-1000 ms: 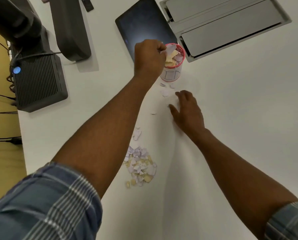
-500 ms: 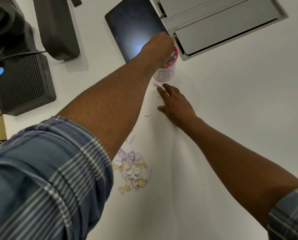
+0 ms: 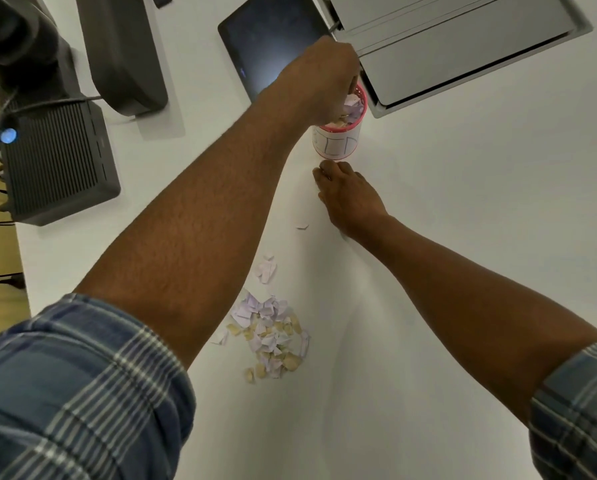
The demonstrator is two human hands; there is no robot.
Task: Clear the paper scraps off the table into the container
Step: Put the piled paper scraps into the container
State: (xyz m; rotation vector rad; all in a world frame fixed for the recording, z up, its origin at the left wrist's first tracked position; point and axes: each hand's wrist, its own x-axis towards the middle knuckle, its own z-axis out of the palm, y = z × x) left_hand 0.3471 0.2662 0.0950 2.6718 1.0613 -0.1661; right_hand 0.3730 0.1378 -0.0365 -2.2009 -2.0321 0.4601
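Note:
A white cup with a pink rim (image 3: 337,147) stands on the white table (image 3: 480,220), heaped with lilac and yellow paper scraps. My left hand (image 3: 321,81) sits over its mouth, fingers bunched and pointing down into the scraps. My right hand (image 3: 350,195) lies palm down just in front of the cup's base, fingers curled on the tabletop; what is under them is hidden. A pile of scraps (image 3: 273,337) lies nearer to me, under my left forearm. A small cluster of scraps (image 3: 267,270) and one loose scrap (image 3: 303,226) lie between the pile and my right hand.
A dark tablet (image 3: 273,46) lies flat behind the cup. A grey metal hatch (image 3: 463,46) is set into the table to its right. A black ribbed box with a blue light (image 3: 54,161) and a dark monitor foot (image 3: 124,53) stand at the left, by the table edge.
My left hand has gone from beside the cup to right over its mouth, lowering the scraps in. My right hand has slid forward to the cup's base, covering the small scraps there.

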